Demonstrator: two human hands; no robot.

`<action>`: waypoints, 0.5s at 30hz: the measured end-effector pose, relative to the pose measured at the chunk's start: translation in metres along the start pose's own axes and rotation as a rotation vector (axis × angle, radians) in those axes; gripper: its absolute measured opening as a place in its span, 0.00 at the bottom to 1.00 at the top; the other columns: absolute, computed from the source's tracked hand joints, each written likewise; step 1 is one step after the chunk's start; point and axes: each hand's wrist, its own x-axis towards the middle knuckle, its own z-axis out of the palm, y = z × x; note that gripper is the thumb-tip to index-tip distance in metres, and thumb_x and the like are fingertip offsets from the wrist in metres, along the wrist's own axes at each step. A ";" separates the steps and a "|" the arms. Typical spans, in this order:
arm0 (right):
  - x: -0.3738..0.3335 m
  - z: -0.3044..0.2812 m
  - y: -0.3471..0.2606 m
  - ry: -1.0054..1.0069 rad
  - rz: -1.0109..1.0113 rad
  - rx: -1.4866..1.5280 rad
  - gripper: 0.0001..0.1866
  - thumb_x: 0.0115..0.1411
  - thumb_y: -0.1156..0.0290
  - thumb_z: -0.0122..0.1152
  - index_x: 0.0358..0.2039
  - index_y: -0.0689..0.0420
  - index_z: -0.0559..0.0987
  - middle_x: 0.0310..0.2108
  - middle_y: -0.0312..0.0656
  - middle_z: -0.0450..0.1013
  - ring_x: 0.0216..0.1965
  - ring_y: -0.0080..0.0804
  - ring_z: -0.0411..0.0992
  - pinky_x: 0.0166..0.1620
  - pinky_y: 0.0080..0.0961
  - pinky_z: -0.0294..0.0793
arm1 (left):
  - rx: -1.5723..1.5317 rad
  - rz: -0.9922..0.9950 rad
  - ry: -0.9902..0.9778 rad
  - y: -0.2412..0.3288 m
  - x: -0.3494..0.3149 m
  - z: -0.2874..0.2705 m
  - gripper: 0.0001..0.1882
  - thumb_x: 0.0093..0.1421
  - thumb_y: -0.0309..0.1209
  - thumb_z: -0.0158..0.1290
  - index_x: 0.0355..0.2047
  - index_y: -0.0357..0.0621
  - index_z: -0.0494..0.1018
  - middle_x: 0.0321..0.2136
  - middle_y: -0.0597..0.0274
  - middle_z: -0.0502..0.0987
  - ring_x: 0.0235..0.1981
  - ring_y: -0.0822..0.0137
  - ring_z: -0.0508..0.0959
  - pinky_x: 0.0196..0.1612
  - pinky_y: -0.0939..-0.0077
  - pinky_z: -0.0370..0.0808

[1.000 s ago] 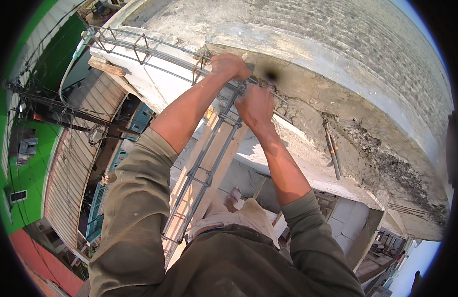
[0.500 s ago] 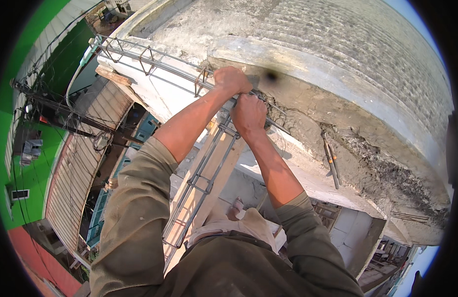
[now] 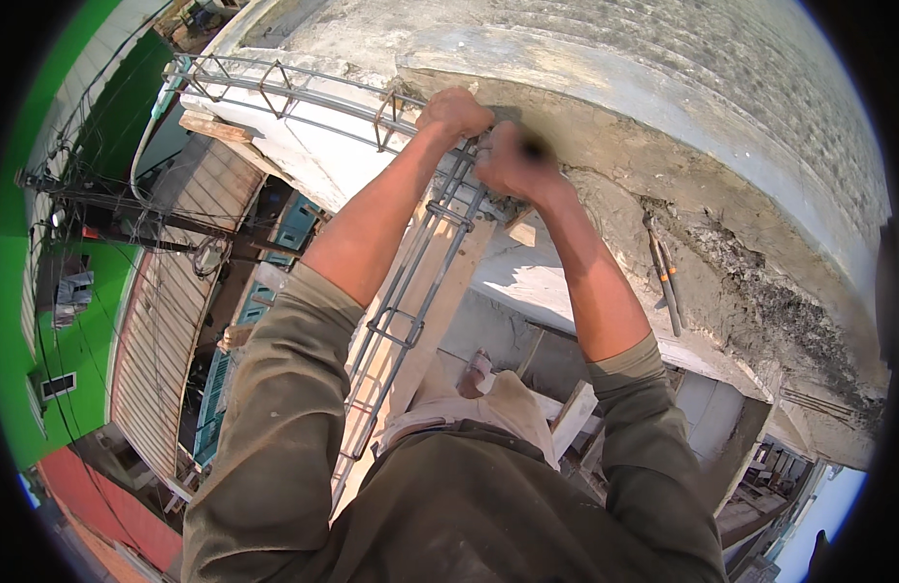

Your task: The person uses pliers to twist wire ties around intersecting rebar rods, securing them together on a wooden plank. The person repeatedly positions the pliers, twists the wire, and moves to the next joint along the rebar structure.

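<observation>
Both my hands are at the corner where two steel rebar cages meet. My left hand (image 3: pixel 456 113) is closed at the end of the cage along the wall (image 3: pixel 284 92); its fingertips are hidden. Just right of it, my right hand (image 3: pixel 515 163) is closed too, its fingers curled at the top of the cage running toward me (image 3: pixel 401 325). What either hand grips is hidden behind the knuckles. A wooden board (image 3: pixel 440 291) lies beneath the nearer cage. Pincers with dark, orange-marked handles (image 3: pixel 665 280) rest on the rough ledge to the right.
A corrugated roof (image 3: pixel 721 78) rises beyond the broken concrete ledge (image 3: pixel 624 194). On the left, electric cables (image 3: pixel 109 214) hang before a green wall (image 3: pixel 90 340), and a lower metal roof (image 3: pixel 163 340) lies far below. My foot (image 3: pixel 475 374) shows beneath me.
My right hand has moved away from me and to the right, its wrist turning. My left hand stays closed near the same corner. The whole view has shifted slightly.
</observation>
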 end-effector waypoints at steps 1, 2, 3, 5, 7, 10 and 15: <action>0.004 -0.005 0.003 -0.026 0.000 -0.032 0.15 0.52 0.70 0.67 0.39 0.62 0.88 0.41 0.57 0.85 0.47 0.56 0.83 0.50 0.48 0.82 | -0.021 0.009 0.000 0.001 0.002 0.001 0.21 0.51 0.36 0.63 0.33 0.25 0.83 0.31 0.40 0.85 0.35 0.54 0.86 0.40 0.59 0.80; 0.008 -0.007 0.007 -0.056 -0.003 -0.058 0.15 0.52 0.70 0.67 0.40 0.62 0.88 0.42 0.56 0.85 0.47 0.55 0.83 0.51 0.48 0.82 | -0.038 0.011 -0.001 -0.001 0.001 0.002 0.21 0.51 0.37 0.64 0.33 0.25 0.83 0.30 0.40 0.84 0.35 0.55 0.85 0.39 0.59 0.80; 0.011 -0.009 0.010 -0.087 -0.007 -0.083 0.15 0.52 0.69 0.67 0.40 0.61 0.88 0.43 0.54 0.85 0.48 0.55 0.83 0.51 0.48 0.82 | -0.023 -0.010 -0.031 -0.002 0.002 0.002 0.20 0.52 0.39 0.63 0.35 0.31 0.85 0.34 0.45 0.86 0.39 0.55 0.86 0.42 0.61 0.81; 0.013 -0.014 0.001 -0.119 -0.030 -0.125 0.16 0.52 0.69 0.67 0.42 0.60 0.88 0.43 0.54 0.85 0.48 0.54 0.83 0.51 0.48 0.82 | 0.007 -0.053 -0.090 -0.002 0.003 -0.001 0.19 0.53 0.43 0.62 0.40 0.44 0.88 0.42 0.54 0.88 0.47 0.55 0.87 0.48 0.65 0.82; 0.015 -0.017 -0.005 -0.131 -0.050 -0.155 0.17 0.52 0.69 0.67 0.43 0.60 0.88 0.43 0.53 0.85 0.49 0.53 0.83 0.52 0.47 0.82 | 0.086 -0.043 -0.062 -0.006 0.006 0.000 0.25 0.56 0.50 0.63 0.45 0.46 0.87 0.48 0.55 0.87 0.50 0.55 0.86 0.51 0.63 0.82; 0.016 -0.020 -0.003 -0.119 -0.065 -0.172 0.17 0.52 0.68 0.68 0.43 0.59 0.88 0.43 0.52 0.85 0.49 0.51 0.83 0.52 0.46 0.82 | 0.283 -0.007 -0.112 0.000 0.011 -0.005 0.27 0.59 0.52 0.60 0.50 0.47 0.86 0.52 0.55 0.86 0.54 0.56 0.85 0.53 0.60 0.82; 0.015 -0.033 0.002 -0.140 -0.088 -0.168 0.17 0.52 0.67 0.69 0.43 0.57 0.88 0.43 0.51 0.85 0.49 0.50 0.84 0.52 0.46 0.83 | 0.278 -0.073 -0.131 0.001 0.010 -0.010 0.25 0.58 0.49 0.62 0.48 0.46 0.86 0.51 0.53 0.86 0.54 0.55 0.85 0.53 0.61 0.82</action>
